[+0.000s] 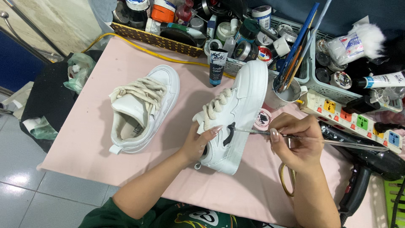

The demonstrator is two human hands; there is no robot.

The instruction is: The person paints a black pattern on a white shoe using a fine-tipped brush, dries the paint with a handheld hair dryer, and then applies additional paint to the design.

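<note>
The white sneaker [234, 114] lies tipped on its side near the middle of the pink table [114, 80], its sole toward the crowded baskets of paint pots [236, 29]. A second white sneaker [141, 107] sits well apart to its left. The left hand [198, 143] cups the shoe's heel, fingers curled against its side. The right hand [295, 137] pinches a thin paintbrush [312, 139], whose tip touches a black mark [229, 133] on the shoe.

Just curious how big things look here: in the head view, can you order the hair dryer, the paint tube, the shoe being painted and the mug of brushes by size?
1. Shoe being painted
2. Hair dryer, partly cut off, so unsure
3. Mug of brushes
4. Paint tube, looks close to the mug
</note>
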